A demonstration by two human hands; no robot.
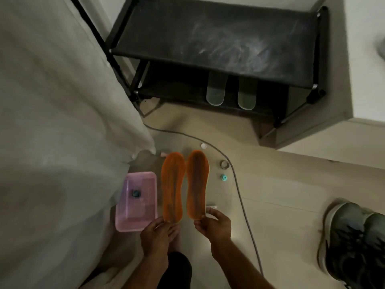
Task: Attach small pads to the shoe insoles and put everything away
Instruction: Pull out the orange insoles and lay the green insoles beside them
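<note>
Lower centre of frame: left hand [155,232] fingers grip the left orange insole [173,186] at its heel; right hand [213,224] fingers grip the right orange insole [197,184] likewise. Pink tray [125,217] lies on the floor just left of them.

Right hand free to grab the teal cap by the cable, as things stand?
Probably not yet: the right hand is pinching the right insole at its heel. The floor path to the teal cap looks clear once it lets go.

Dim, soft and slightly blurred throughout, with wide-angle bending at the edges and heavy shadow at left.
</note>
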